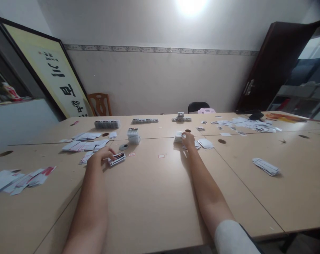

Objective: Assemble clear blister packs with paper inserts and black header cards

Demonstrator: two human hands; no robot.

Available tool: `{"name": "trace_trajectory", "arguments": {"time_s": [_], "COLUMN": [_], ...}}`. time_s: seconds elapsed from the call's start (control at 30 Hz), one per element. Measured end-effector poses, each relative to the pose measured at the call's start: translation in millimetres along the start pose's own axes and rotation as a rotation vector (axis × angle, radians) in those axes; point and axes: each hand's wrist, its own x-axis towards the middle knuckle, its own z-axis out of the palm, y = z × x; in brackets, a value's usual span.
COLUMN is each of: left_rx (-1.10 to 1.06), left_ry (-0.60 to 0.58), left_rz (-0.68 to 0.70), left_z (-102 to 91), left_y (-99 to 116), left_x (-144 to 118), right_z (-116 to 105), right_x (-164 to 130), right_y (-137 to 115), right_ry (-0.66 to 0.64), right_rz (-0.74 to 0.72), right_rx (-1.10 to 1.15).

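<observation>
Left hand [100, 157] grips a small card pack [117, 158] flat on the table [154, 197], fingers curled on it. Right hand [188, 140] stretched far ahead, fingers closed on a white stack [178, 136]. Loose white sheets [86, 145] just beyond left hand, tape roll [123, 146] near pack

The table [154, 197] was pale wood laminate, smooth with a soft sheen. The small packet [117, 158] under the left hand [100, 157] looked glossy, likely plastic-wrapped. The slips [266, 166] looked like matt white paper. The chair [99, 104] was varnished wood.
</observation>
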Motion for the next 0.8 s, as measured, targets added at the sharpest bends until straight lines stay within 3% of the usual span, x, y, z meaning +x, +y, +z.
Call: {"name": "trace_trajectory", "arguments": {"time_s": [0.13,0.37,0.47,0.6,0.7,0.8], "left_rx": [-0.017,-0.177,-0.253,-0.26,-0.219,-0.179], "left_ry": [-0.003,0.091,0.143,0.163,0.155,0.132], "left_rz": [-0.049,0.068,0.16,0.303,0.439,0.563], "left_z": [-6.0,-30.1,-41.8,-48.3,-44.8,-38.6], "left_y": [4,25,39,72,105,138], "left_x": [3,-15,-29,-47,-60,-79], "right_z": [-4,-25,-27,-14,-1,5], "right_x": [-1,1,-2,-23,-47,-69], "right_y": [-1,-29,-59,-95,-100,-88], "right_ry": [0.042,0.091,-0.024,-0.267,-0.391,-0.486], "right_rz": [-0.051,-0.218,-0.337,-0.518,-0.615,-0.673], "right_rx": [0.045,0.194,0.259,0.306,0.314,0.29]}}
